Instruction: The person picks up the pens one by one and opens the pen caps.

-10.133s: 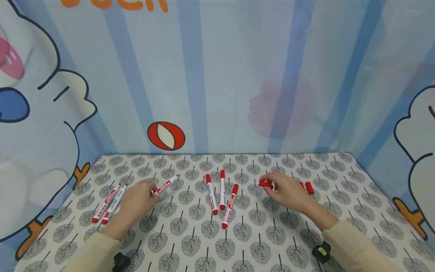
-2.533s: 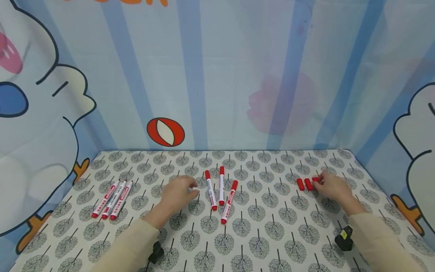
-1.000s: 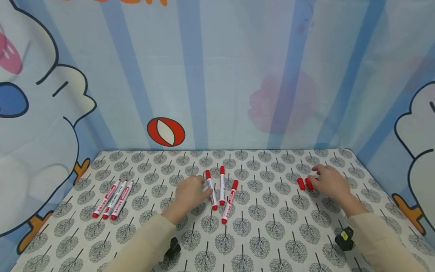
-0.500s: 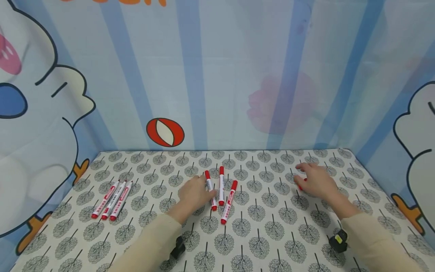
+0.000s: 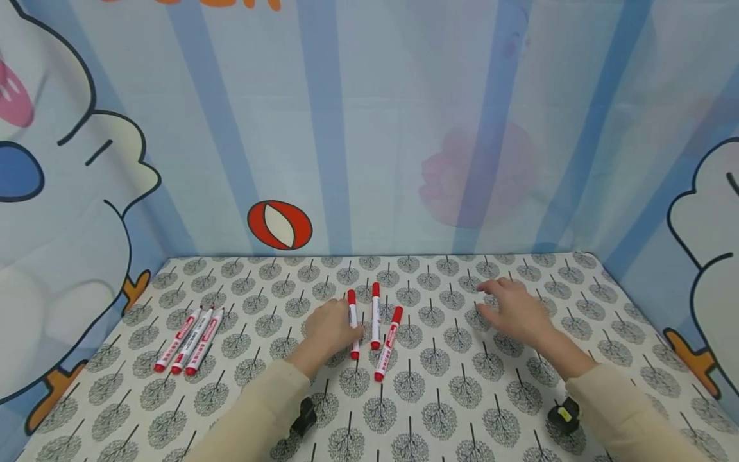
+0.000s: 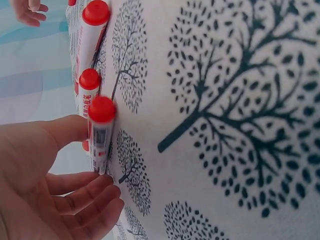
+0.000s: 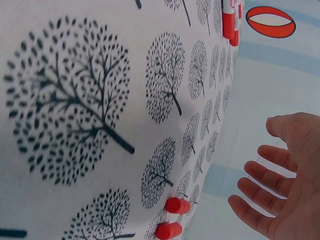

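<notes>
My left hand point(image 5: 328, 330) pinches a capped red-and-white whiteboard marker point(image 5: 353, 313) between thumb and fingers. In the left wrist view this held marker point(image 6: 101, 135) has its red end towards the camera, the thumb on one side and fingertips by its far part. To its right lie two more capped markers, a plain-sided one point(image 5: 376, 317) and a slanted one point(image 5: 389, 344). My right hand point(image 5: 516, 316) hovers over the right part of the cloth, fingers apart and loosely bent, holding nothing. Below it, in the right wrist view, are two red caps point(image 7: 177, 205), hidden in the head view.
Three uncapped markers point(image 5: 197, 340) lie side by side at the left, tips pointing away. A tree-patterned cloth point(image 5: 439, 410) covers the table. A printed curtain point(image 5: 392, 128) stands along the table's back edge.
My left hand has moved right onto the nearest capped marker, which has turned straighter. My right hand has left the red caps and moved left. Earlier, the left hand laid down a third uncapped marker.
</notes>
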A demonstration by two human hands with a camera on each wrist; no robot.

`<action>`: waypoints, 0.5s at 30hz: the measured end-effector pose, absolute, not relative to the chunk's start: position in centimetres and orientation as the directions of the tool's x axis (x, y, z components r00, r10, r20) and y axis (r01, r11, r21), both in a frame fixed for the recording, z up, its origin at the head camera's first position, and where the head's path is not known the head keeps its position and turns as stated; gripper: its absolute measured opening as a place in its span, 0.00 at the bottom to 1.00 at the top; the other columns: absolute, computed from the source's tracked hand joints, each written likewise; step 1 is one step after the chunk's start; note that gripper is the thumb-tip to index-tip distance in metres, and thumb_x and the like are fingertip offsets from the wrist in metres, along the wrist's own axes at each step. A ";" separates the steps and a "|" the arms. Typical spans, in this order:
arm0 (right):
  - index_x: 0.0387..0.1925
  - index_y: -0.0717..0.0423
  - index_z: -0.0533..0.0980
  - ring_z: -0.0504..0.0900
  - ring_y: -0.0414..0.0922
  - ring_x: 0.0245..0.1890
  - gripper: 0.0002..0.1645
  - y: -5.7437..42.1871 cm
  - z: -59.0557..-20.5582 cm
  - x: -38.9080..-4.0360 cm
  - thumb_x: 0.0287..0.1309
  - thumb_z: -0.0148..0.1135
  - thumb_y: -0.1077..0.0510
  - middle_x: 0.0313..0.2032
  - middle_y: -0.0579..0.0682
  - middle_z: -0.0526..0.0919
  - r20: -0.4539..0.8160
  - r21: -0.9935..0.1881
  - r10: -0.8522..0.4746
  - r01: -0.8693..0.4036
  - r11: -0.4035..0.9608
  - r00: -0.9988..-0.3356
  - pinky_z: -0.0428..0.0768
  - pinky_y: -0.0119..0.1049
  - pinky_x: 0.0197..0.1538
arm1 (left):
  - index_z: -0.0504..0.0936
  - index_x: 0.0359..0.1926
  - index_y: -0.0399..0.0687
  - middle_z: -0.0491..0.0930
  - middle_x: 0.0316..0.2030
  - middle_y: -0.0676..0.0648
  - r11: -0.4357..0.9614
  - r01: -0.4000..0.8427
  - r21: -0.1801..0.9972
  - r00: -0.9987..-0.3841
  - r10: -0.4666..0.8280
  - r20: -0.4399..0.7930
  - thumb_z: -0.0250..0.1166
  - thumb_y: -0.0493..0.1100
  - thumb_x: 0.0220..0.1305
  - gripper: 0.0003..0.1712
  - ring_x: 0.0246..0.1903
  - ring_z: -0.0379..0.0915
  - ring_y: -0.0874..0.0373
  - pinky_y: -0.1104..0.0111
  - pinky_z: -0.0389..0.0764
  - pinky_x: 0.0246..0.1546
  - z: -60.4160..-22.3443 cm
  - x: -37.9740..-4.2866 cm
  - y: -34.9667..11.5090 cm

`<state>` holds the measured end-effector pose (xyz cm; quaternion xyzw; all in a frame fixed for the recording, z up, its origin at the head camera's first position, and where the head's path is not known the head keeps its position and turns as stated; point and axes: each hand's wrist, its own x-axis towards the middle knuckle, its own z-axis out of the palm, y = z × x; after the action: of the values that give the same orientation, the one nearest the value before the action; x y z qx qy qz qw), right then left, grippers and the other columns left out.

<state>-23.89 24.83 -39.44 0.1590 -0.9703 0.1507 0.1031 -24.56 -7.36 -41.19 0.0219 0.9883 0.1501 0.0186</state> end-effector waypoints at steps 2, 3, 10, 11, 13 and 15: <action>0.51 0.57 0.74 0.76 0.57 0.45 0.23 24.5 -39.5 -23.8 0.55 0.60 0.51 0.48 0.59 0.77 0.249 -0.255 -0.283 -0.345 0.903 -0.926 0.79 0.50 0.37 | 0.76 0.26 0.45 0.72 0.21 0.49 0.951 0.042 0.306 -0.998 0.056 -0.037 0.70 0.49 0.46 0.15 0.18 0.68 0.57 0.67 0.68 0.15 -41.2 -24.5 -7.4; 0.51 0.57 0.74 0.76 0.57 0.46 0.23 24.4 -39.5 -23.8 0.55 0.60 0.51 0.48 0.59 0.77 0.250 -0.257 -0.290 -0.352 0.900 -0.924 0.79 0.50 0.39 | 0.75 0.24 0.45 0.72 0.20 0.50 0.949 0.042 0.312 -0.998 0.057 -0.040 0.70 0.47 0.46 0.14 0.17 0.68 0.57 0.67 0.67 0.14 -41.2 -24.5 -7.5; 0.50 0.59 0.74 0.77 0.54 0.44 0.21 23.8 -39.7 -23.8 0.56 0.61 0.53 0.46 0.56 0.78 0.294 -0.258 -0.378 -0.454 0.853 -0.878 0.77 0.50 0.45 | 0.72 0.19 0.47 0.71 0.17 0.50 0.954 0.036 0.298 -0.998 0.052 -0.046 0.67 0.40 0.45 0.10 0.16 0.67 0.56 0.66 0.66 0.13 -41.4 -24.6 -7.9; 0.50 0.59 0.74 0.78 0.54 0.44 0.21 23.8 -39.7 -23.8 0.55 0.61 0.54 0.45 0.56 0.79 0.302 -0.253 -0.391 -0.468 0.847 -0.870 0.77 0.49 0.44 | 0.72 0.19 0.47 0.71 0.17 0.50 0.956 0.036 0.292 -0.998 0.051 -0.043 0.67 0.40 0.45 0.10 0.17 0.67 0.55 0.66 0.67 0.14 -41.4 -24.6 -8.0; 0.49 0.59 0.74 0.78 0.53 0.43 0.21 23.6 -39.7 -23.8 0.55 0.62 0.54 0.44 0.56 0.79 0.314 -0.244 -0.407 -0.487 0.839 -0.858 0.77 0.48 0.43 | 0.73 0.20 0.47 0.72 0.17 0.50 0.955 0.040 0.294 -0.998 0.054 -0.038 0.67 0.39 0.44 0.09 0.17 0.68 0.55 0.66 0.67 0.14 -41.5 -24.6 -8.1; 0.49 0.59 0.75 0.78 0.52 0.43 0.21 23.5 -39.7 -23.8 0.54 0.62 0.54 0.45 0.55 0.79 0.321 -0.236 -0.412 -0.494 0.837 -0.853 0.78 0.48 0.42 | 0.74 0.21 0.46 0.72 0.17 0.49 0.955 0.042 0.294 -0.998 0.054 -0.033 0.66 0.38 0.44 0.08 0.16 0.68 0.55 0.66 0.68 0.15 -41.5 -24.7 -8.3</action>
<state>-23.82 23.50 -39.74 0.2385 -0.9496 0.1569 0.1295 -24.68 -8.25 -41.51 0.0243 0.9885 0.1481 0.0204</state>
